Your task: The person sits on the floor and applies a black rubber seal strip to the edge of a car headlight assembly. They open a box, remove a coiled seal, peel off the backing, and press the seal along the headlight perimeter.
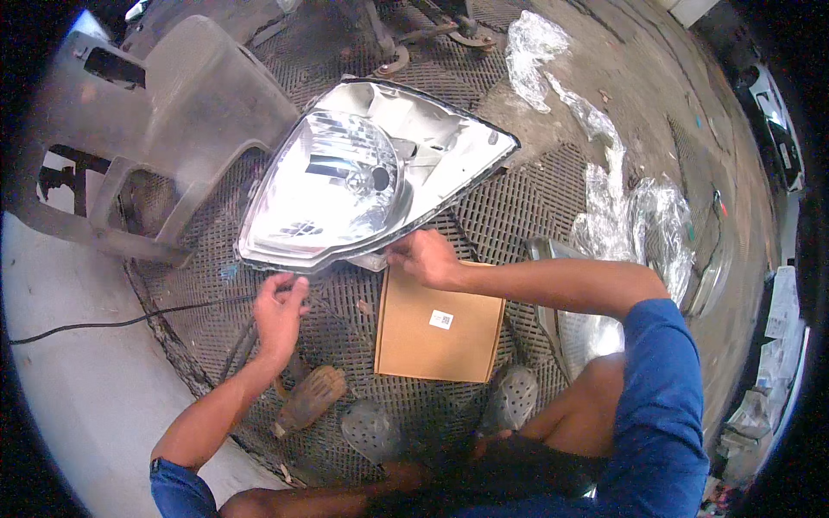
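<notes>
A large car headlight (345, 181) with a bright reflector bowl and a pale pointed housing lies tilted in front of me. My right hand (425, 259) is closed on a small part at its lower edge, with the fingertips partly hidden beneath. Near the headlight's lower left corner, my left hand (279, 311) has curled fingers and the thumb apart, and nothing shows in it. Whether its fingertips touch the rim is unclear. Below my right hand lies a flat brown cardboard box (440, 337) with a small white label.
At left a grey plastic chair (207, 95) lies on its side. Black perforated matting (535, 198) covers the ground. A dark cable (129, 324) runs in from the left. A grimy yellow-brown tool (313, 399) lies near my feet. Crumpled clear plastic (639, 216) lies at right.
</notes>
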The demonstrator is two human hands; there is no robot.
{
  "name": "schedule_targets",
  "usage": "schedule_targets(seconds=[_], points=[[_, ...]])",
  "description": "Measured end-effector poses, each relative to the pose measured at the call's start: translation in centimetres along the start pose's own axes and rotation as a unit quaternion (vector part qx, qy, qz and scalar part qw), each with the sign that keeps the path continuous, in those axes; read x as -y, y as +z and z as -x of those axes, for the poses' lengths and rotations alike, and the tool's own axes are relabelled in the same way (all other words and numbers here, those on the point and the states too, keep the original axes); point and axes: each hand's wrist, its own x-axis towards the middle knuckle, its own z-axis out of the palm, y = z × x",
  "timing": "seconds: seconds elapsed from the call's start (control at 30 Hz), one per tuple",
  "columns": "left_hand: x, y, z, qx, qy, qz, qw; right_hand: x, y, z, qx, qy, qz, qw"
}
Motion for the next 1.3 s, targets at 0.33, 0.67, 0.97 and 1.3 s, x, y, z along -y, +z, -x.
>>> schedule_targets(seconds=[0.33, 0.67, 0.97, 1.3], points=[[-0.1, 3.6, 0.6, 0.143, -0.127, 0.243, 0.951, -2.1, 1.4, 1.5, 0.086, -0.069, 0.019, 0.994], [0.9, 4.4, -2.8, 0.15, -0.118, 0.272, 0.943, -2.9, -1.5, 5.6, 0.092, -0.143, 0.005, 0.985], [-2.9, 6.2, -4.0, 0.173, -0.074, 0.261, 0.947, -1.9, -10.6, 4.5, -0.277, -0.273, 0.188, 0.902], [-7.2, 8.5, -4.7, 0.238, -0.063, 0.324, 0.913, -3.5, -12.3, -2.2, -0.348, -0.247, 0.139, 0.894]])
